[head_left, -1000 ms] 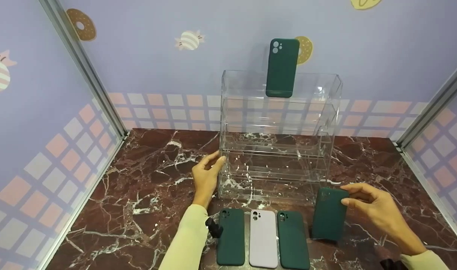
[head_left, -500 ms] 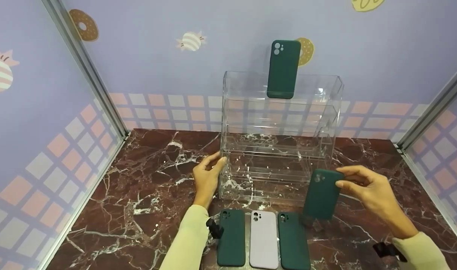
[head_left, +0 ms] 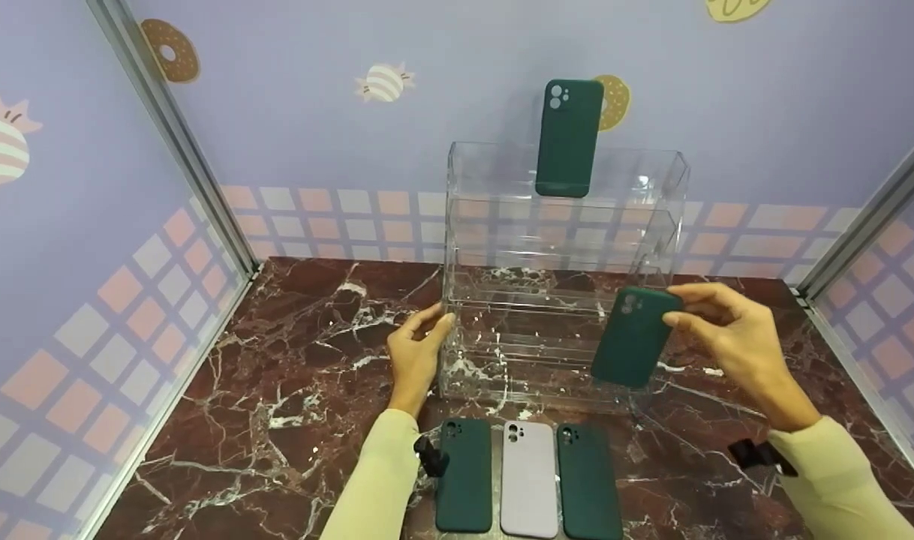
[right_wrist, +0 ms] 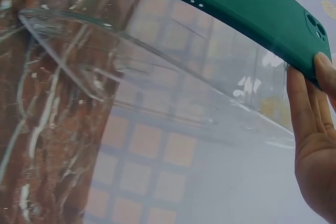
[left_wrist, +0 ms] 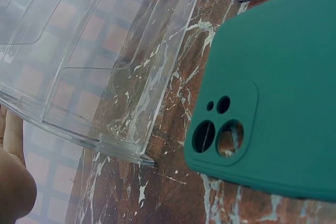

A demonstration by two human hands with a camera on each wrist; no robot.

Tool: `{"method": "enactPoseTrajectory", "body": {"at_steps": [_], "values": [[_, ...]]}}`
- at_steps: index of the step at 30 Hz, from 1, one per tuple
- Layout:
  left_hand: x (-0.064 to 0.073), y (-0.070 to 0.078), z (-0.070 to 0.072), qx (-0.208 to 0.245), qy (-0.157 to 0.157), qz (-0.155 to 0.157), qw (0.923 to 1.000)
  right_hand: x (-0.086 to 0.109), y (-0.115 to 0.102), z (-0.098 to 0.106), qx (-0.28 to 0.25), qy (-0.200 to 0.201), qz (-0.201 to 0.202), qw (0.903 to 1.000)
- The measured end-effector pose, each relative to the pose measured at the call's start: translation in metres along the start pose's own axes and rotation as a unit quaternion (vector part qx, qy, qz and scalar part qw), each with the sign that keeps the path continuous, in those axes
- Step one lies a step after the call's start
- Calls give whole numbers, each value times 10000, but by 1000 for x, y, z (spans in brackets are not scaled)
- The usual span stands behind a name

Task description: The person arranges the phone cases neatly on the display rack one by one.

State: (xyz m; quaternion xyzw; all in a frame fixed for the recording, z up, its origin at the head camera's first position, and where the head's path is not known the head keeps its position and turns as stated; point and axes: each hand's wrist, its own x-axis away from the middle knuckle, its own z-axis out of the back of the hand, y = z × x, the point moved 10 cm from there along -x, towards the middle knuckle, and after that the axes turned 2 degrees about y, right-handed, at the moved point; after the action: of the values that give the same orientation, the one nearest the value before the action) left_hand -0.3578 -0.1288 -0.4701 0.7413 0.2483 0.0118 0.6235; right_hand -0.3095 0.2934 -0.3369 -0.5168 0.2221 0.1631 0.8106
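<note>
My right hand [head_left: 742,337] pinches a green phone case [head_left: 635,337] by its upper right edge, between thumb and fingers. Tilted, the case hangs in front of the right part of a clear acrylic tiered stand [head_left: 547,304]. My left hand [head_left: 416,356] rests on the stand's left side, its fingers fairly straight. Another green phone case [head_left: 569,139] stands upright in the top tier. On the table in front lie a green phone case [head_left: 464,476], a pale lilac phone case [head_left: 529,480] and a green phone case [head_left: 590,480], side by side.
A dark red marbled table [head_left: 292,360] carries the stand. Patterned lilac walls [head_left: 299,112] enclose it at the back and both sides, with metal corner posts [head_left: 179,142]. The black wrist mount [head_left: 431,456] on the left sleeve overlaps the leftmost case.
My right hand has lifted the green phone case up and slightly left, from near the table to in front of the stand. The case has tilted more. My left hand stays against the stand.
</note>
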Motion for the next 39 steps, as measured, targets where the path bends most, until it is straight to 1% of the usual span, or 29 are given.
{"method": "enactPoseTrajectory", "body": {"at_steps": [6, 17, 21, 25, 29, 32, 39], "values": [[0, -1, -1, 18, -18, 16, 10000, -18, -12, -1, -76, 95, 175, 9998], [1, -1, -2, 17, -54, -17, 10000, -52, -28, 1, -258, 93, 157, 9995], [1, -1, -3, 65, -122, -18, 9999, -65, -34, 2, -513, 157, 201, 9984], [0, -1, -3, 74, -86, -76, 9999, -78, -40, 1, -849, 281, 300, 9955], [-1, -1, -3, 101, -62, -137, 9998, -92, -46, -2, -787, 337, 340, 9957], [0, -1, -3, 102, -61, -115, 9999, -101, -49, -5, -805, 342, 326, 9956], [2, -1, 0, 18, -1, -11, 10000, -123, -54, -9, -1372, 354, 341, 9893]]}}
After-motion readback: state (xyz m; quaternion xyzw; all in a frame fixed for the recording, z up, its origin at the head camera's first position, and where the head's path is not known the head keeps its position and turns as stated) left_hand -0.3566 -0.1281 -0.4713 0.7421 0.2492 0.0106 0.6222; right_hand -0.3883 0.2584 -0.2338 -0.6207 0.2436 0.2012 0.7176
